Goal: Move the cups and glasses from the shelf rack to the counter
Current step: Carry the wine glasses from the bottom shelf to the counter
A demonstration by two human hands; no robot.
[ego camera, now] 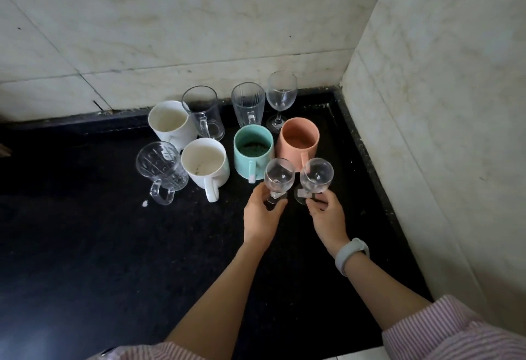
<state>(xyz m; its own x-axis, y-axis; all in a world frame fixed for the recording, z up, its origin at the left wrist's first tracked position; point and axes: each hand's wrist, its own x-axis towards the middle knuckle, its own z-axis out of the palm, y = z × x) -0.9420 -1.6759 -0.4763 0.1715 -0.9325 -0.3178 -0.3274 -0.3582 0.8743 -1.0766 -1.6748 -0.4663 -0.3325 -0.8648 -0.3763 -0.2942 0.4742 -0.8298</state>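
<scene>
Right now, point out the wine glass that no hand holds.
The wine glass at the back by the wall, behind the orange mug; the other two are each held by a hand.

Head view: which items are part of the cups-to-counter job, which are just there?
Job items:
- left hand holding a wine glass
- right hand holding a second wine glass
- third wine glass
- two white mugs
- teal mug
- orange mug
- three glass mugs
- counter

Just there:
- wristband
- tiled wall
- white scrap
</scene>
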